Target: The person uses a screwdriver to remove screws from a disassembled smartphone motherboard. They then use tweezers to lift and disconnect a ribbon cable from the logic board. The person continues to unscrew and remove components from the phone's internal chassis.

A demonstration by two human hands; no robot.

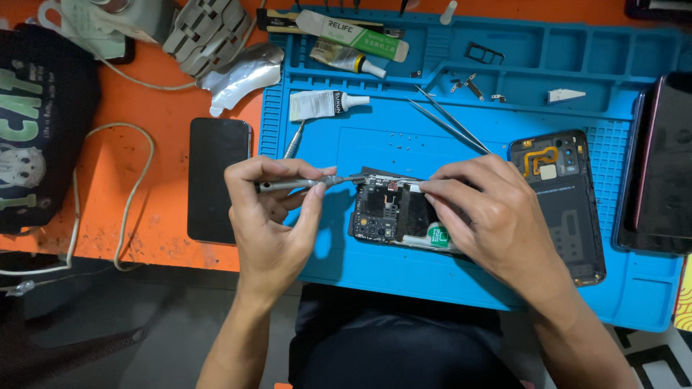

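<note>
Meanwhile, left hand [270, 209] grips a screwdriver [306, 184] at the opened phone [389, 212]; right hand [490, 216] pinches its top edge.

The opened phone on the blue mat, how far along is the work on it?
Done: the back cover is off and lies beside the opened phone on the blue mat, with tiny loose screws nearby. In hand: the left hand holds a screwdriver to the phone's top edge while the right hand steadies it. Left: the circuit board remains seated and the phone uncovered.
</note>
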